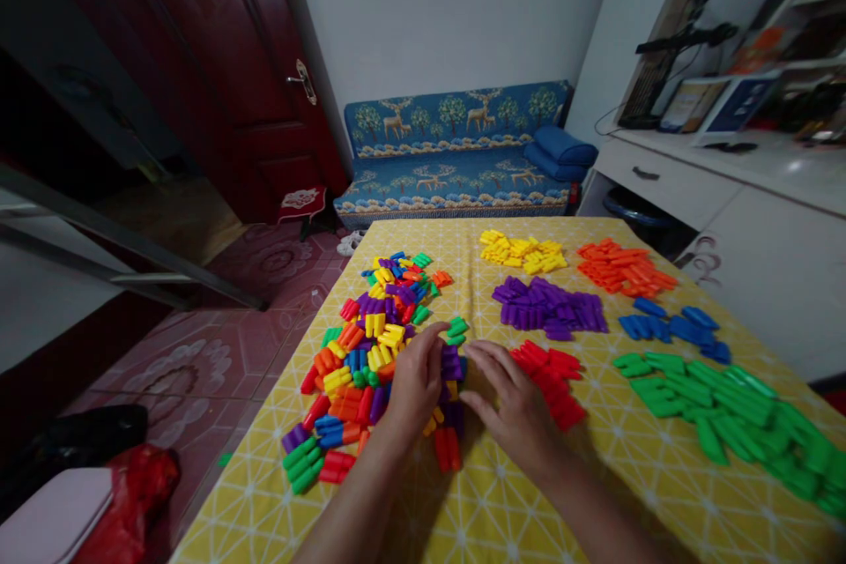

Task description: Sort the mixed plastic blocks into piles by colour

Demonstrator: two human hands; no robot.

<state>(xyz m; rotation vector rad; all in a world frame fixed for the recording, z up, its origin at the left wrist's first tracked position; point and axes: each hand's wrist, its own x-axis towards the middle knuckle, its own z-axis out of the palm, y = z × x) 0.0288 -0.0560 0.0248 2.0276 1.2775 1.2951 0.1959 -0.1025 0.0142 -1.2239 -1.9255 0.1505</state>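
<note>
My left hand (416, 379) is cupped at the right edge of a mixed heap of coloured plastic building pieces (348, 406). Its fingers curve around the far side of a few purple pieces (451, 361), with no piece visibly gripped. Facing it across those pieces is my right hand (512, 397), open, thumb and fingers apart. A red pile (552, 379) lies just beyond my right hand, partly covered by it. Green pieces (456, 330) rest just past my left fingertips, and a red piece (448, 449) lies nearer me, between my forearms.
Sorted piles lie on the yellow tablecloth (264, 502): yellow (525, 252), purple (548, 307), orange (625, 268), blue (680, 328) and green (746, 414). A blue patterned sofa (456, 181) stands behind the table. At the right is a white cabinet (760, 256).
</note>
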